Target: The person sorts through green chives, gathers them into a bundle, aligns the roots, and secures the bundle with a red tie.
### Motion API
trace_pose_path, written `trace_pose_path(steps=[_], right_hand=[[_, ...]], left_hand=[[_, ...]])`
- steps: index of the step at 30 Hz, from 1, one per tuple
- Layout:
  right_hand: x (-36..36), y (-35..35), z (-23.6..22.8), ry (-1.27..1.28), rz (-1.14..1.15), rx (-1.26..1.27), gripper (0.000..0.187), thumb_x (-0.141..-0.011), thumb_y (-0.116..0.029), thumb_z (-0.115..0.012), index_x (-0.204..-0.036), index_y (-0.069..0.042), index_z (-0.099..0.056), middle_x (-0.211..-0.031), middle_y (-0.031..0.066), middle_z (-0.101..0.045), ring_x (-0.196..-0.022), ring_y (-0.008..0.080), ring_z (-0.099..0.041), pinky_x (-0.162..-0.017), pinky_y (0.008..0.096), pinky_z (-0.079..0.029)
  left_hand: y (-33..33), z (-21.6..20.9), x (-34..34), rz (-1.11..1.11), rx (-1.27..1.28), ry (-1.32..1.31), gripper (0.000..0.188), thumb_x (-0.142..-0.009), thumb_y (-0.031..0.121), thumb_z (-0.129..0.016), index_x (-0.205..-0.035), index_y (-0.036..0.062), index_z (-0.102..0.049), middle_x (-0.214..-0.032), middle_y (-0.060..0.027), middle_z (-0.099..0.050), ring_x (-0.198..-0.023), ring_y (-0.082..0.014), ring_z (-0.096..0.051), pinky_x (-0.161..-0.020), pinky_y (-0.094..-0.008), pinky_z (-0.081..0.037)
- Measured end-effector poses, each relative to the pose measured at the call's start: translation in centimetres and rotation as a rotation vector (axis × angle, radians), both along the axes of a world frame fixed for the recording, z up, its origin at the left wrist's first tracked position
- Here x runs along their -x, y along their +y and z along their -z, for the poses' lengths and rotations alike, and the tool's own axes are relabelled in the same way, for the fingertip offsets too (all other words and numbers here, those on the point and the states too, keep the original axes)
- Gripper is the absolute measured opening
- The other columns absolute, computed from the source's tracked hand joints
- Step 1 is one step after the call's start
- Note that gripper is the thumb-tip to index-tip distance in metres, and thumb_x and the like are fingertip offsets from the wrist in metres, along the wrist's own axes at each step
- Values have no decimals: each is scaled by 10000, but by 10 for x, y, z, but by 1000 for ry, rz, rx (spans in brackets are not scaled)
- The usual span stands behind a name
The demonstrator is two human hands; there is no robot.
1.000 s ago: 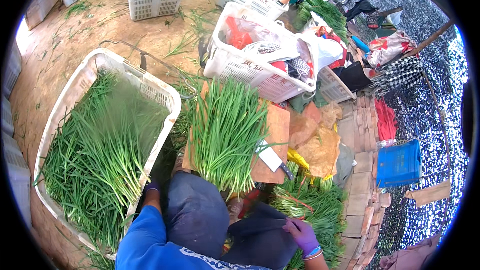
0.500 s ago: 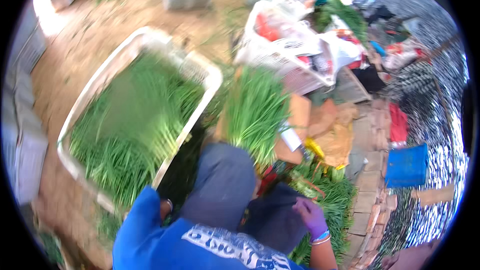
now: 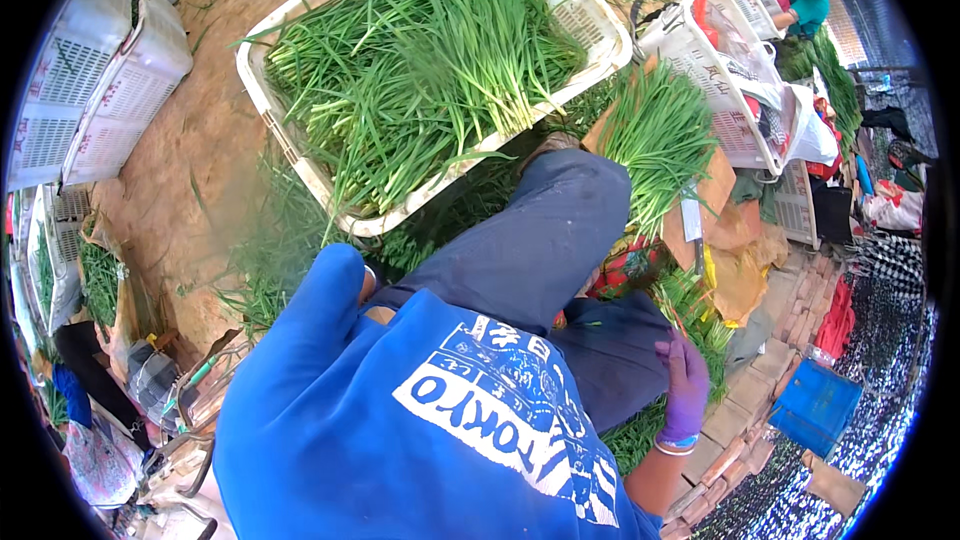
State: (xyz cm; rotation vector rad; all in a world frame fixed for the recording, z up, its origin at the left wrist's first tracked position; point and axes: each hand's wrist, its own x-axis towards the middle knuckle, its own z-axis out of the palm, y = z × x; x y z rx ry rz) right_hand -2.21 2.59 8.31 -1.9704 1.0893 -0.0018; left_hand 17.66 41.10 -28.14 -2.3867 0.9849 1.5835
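Head view: the left hand (image 3: 366, 283) is almost wholly hidden behind the blue sleeve; only a sliver shows, so whether its fingers are spread or closed cannot be told. Just beyond it lie loose green chives, and farther out the white lattice plastic crate (image 3: 300, 155) heaped with long, thin chives (image 3: 420, 70), their pale ends toward the person. The right hand (image 3: 686, 380), in a purple glove, has its fingers curled together by the dark trouser leg; what they pinch, if anything, is too small to make out. Beside those fingers lie more chive leaves (image 3: 690, 305). Above them a chive bundle (image 3: 655, 135) rests on brown cardboard (image 3: 715, 190).
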Motion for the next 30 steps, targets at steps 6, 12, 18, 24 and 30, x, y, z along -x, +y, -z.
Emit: trace_pose_path(steps=[6,12,18,24,30], right_hand=[[-2,4,13,-101,13,-80,325,-877,-179,-485,-1117,39,-512,-868,82,-605,-803,137,-556,-758,256,-445],[-28,6,23,-114,-81,-129,294,-867,-122,-500,-1108,46,-516,-869,78,-606,-810,122,-556,-777,237,-440],[-12,-10,38,-175,9,-180,290,-873,-121,-486,-1108,46,-517,-875,80,-609,-811,123,-560,-772,237,-443],[-7,-13,42,-162,33,-167,284,-872,-105,-473,-1109,44,-519,-878,85,-612,-810,125,-564,-770,243,-447],[3,-18,54,-206,62,-191,282,-868,-98,-477,-1107,44,-521,-873,86,-613,-801,124,-565,-772,243,-445]], left_hand=[[-25,-104,1,-171,196,-212,579,-711,458,-549,-1224,207,-458,-1188,-145,-502,-1031,-314,-527,-823,-435,-426],[-36,-154,-18,52,-20,17,392,-715,319,-540,-1102,257,-558,-1060,-76,-585,-944,-300,-572,-759,-492,-439],[-51,-232,-38,99,238,-86,307,-674,144,-513,-933,221,-660,-818,-64,-641,-783,-249,-605,-677,-345,-482],[-83,-274,-114,52,488,-708,358,-711,153,-566,-1069,164,-566,-956,-64,-615,-733,-272,-594,-641,-372,-478],[-148,-256,-155,59,853,-815,830,-649,262,-677,-1348,228,-229,-1343,-44,-331,-1117,-326,-421,-947,-418,-345]])
